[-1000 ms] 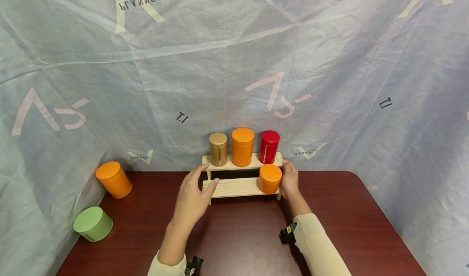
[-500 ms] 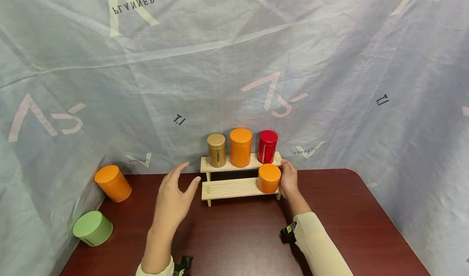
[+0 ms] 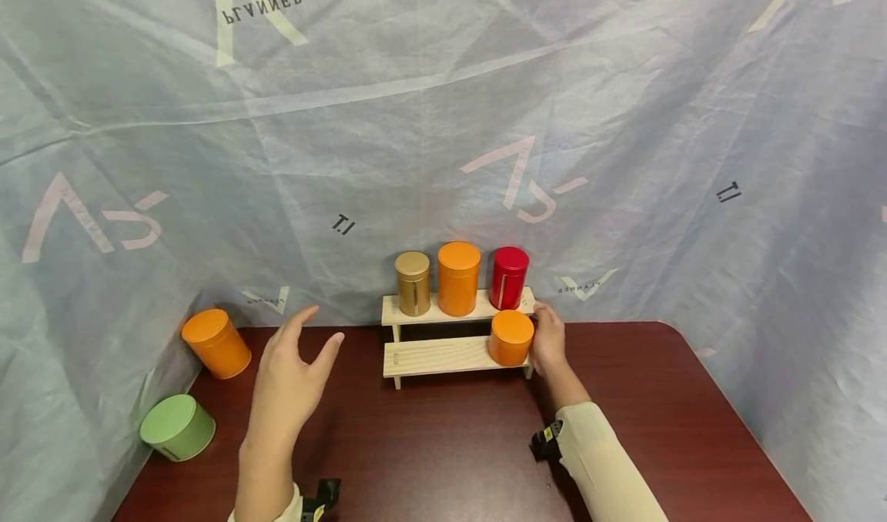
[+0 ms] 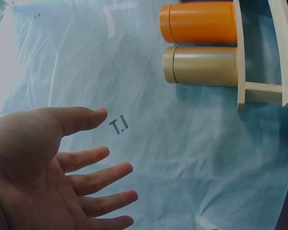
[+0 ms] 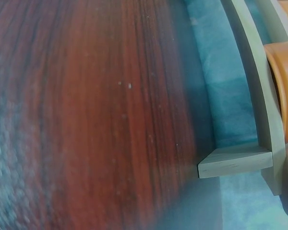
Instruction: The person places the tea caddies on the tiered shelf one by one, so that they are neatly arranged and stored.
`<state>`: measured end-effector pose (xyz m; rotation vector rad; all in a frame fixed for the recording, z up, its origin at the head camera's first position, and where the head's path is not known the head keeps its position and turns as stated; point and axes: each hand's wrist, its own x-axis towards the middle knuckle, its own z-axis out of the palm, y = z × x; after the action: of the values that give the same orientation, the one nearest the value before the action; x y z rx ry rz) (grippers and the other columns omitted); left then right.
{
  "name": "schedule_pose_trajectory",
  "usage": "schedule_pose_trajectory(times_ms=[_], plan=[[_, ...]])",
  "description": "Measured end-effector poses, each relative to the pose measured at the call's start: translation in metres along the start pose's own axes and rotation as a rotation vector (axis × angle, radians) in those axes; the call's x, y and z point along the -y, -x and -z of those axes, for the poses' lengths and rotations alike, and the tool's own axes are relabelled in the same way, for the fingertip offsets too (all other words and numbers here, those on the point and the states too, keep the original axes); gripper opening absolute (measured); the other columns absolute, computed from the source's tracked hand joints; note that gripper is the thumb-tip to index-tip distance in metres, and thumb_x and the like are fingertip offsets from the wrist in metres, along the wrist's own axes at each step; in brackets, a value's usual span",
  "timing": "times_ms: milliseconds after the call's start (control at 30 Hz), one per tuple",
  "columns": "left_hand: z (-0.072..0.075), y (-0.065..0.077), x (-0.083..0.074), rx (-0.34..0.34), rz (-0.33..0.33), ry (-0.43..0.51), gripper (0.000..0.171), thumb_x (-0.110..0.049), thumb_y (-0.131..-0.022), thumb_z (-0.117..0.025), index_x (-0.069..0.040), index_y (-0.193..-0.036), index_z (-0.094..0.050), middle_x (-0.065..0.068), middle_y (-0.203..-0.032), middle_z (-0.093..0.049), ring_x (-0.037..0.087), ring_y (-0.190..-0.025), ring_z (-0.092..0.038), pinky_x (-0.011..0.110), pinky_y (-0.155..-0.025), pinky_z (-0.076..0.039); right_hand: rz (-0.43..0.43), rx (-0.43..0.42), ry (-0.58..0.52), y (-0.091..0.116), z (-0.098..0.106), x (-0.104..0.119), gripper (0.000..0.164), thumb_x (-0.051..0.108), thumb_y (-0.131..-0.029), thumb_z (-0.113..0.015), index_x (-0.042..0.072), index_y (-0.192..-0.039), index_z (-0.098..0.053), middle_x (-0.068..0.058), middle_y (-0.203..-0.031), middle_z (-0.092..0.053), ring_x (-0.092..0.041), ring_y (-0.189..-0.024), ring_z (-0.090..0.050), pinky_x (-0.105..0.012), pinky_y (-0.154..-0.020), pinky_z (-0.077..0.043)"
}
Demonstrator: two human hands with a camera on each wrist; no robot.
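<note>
A two-tier wooden display rack (image 3: 436, 357) stands near the back of the table. On its upper tier are a gold tin (image 3: 413, 285), a tall orange tin (image 3: 459, 279) and a red tin (image 3: 509, 279). A short orange tin (image 3: 511, 339) sits at the right of the lower tier. My right hand (image 3: 550, 339) grips the rack's right end, right beside that short tin; its thumb is hidden. Left of the rack, my left hand (image 3: 287, 387) is raised with nothing in it. Its fingers (image 4: 103, 179) are spread in the left wrist view.
At the table's left edge, an orange tin (image 3: 216, 343) and a low green tin (image 3: 178, 427) lean against the grey cloth (image 3: 388, 152) that hangs behind and along the sides. The dark red-brown tabletop (image 3: 443, 445) stretches in front of the rack.
My left hand has moved away from the rack's left end, leftward over the table, fingers still apart. My right hand stays at the rack's right end, and the tins keep their places.
</note>
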<state>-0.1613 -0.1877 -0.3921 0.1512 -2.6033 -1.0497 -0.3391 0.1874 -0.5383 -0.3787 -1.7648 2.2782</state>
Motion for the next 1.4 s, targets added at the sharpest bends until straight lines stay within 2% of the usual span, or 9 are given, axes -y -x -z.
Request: schedule_pose_trajectory(times_ms=[200, 433, 533, 667, 800, 967, 1067, 1267, 1400], plan=[[0.011, 0.0, 0.004, 0.036, -0.008, -0.027, 0.063, -0.04, -0.105, -0.066, -0.01, -0.157, -0.048, 0.022, -0.161, -0.049, 0.047, -0.149, -0.043, 0.069, -0.119, -0.037, -0.003, 0.007, 0.015, 0.003, 0.001, -0.001, 0.038, 0.018, -0.112, -0.041, -0.006, -0.139, -0.054, 0.001, -0.119, -0.055, -0.011, -0.111, -0.052, -0.014, -0.092, -0.049], [0.028, 0.002, 0.018, 0.056, 0.015, -0.073, 0.069, -0.048, -0.105, -0.063, -0.006, -0.157, -0.046, 0.024, -0.16, -0.049, 0.049, -0.148, -0.042, 0.07, -0.118, -0.036, 0.004, 0.009, 0.019, 0.004, 0.001, 0.002, 0.038, 0.017, -0.112, -0.041, -0.007, -0.137, -0.055, 0.006, -0.108, -0.056, -0.006, -0.102, -0.055, -0.012, -0.089, -0.051], [0.037, 0.003, 0.023, 0.052, 0.025, -0.078, 0.072, -0.05, -0.105, -0.063, -0.005, -0.158, -0.044, 0.025, -0.16, -0.048, 0.05, -0.148, -0.042, 0.07, -0.116, -0.038, 0.007, 0.009, 0.021, 0.003, 0.001, 0.004, 0.038, 0.018, -0.112, -0.041, -0.006, -0.138, -0.055, 0.006, -0.108, -0.056, -0.006, -0.102, -0.055, -0.012, -0.088, -0.051], [0.046, 0.005, 0.029, 0.037, 0.057, -0.084, 0.073, -0.051, -0.105, -0.062, -0.006, -0.159, -0.044, 0.025, -0.161, -0.047, 0.051, -0.144, -0.046, 0.071, -0.11, -0.042, 0.01, 0.013, 0.002, 0.001, 0.0, 0.005, 0.036, 0.018, -0.112, -0.041, -0.004, -0.137, -0.055, 0.006, -0.11, -0.056, -0.007, -0.104, -0.054, -0.012, -0.089, -0.05], [0.053, 0.005, 0.037, 0.028, 0.104, -0.102, 0.072, -0.051, -0.105, -0.061, -0.005, -0.158, -0.044, 0.025, -0.161, -0.047, 0.053, -0.145, -0.043, 0.072, -0.112, -0.039, 0.01, 0.012, -0.006, 0.001, 0.0, 0.005, 0.035, 0.018, -0.112, -0.041, -0.003, -0.135, -0.056, 0.005, -0.111, -0.056, -0.007, -0.104, -0.054, -0.013, -0.089, -0.051], [0.062, 0.004, 0.048, 0.055, 0.154, -0.119, 0.076, -0.05, -0.106, -0.06, -0.001, -0.16, -0.039, 0.031, -0.161, -0.043, 0.056, -0.146, -0.039, 0.074, -0.114, -0.035, -0.005, 0.0, 0.017, 0.0, 0.0, 0.005, 0.038, 0.018, -0.111, -0.042, -0.004, -0.139, -0.056, -0.001, -0.121, -0.056, -0.009, -0.111, -0.053, -0.016, -0.096, -0.049], [0.067, 0.002, 0.055, 0.069, 0.183, -0.13, 0.078, -0.053, -0.106, -0.058, -0.001, -0.161, -0.037, 0.034, -0.16, -0.042, 0.057, -0.143, -0.042, 0.074, -0.112, -0.038, -0.003, -0.008, 0.029, 0.0, 0.0, 0.005, 0.04, 0.018, -0.111, -0.042, -0.005, -0.14, -0.056, -0.004, -0.127, -0.055, -0.01, -0.114, -0.051, -0.018, -0.1, -0.047], [0.073, 0.002, 0.067, 0.085, 0.223, -0.147, 0.081, -0.054, -0.106, -0.056, -0.001, -0.162, -0.034, 0.035, -0.157, -0.045, 0.058, -0.134, -0.05, 0.073, -0.104, -0.044, -0.001, -0.017, 0.011, 0.001, -0.001, 0.004, 0.038, 0.018, -0.111, -0.043, -0.005, -0.138, -0.057, -0.002, -0.121, -0.056, -0.008, -0.109, -0.053, -0.015, -0.093, -0.049], [0.077, 0.001, 0.078, 0.102, 0.253, -0.157, 0.082, -0.053, -0.106, -0.056, 0.001, -0.163, -0.032, 0.037, -0.159, -0.041, 0.06, -0.137, -0.046, 0.075, -0.106, -0.042, 0.002, -0.006, -0.005, 0.003, -0.002, 0.002, 0.037, 0.017, -0.112, -0.042, -0.006, -0.138, -0.056, 0.001, -0.117, -0.055, -0.008, -0.107, -0.053, -0.012, -0.09, -0.05]])
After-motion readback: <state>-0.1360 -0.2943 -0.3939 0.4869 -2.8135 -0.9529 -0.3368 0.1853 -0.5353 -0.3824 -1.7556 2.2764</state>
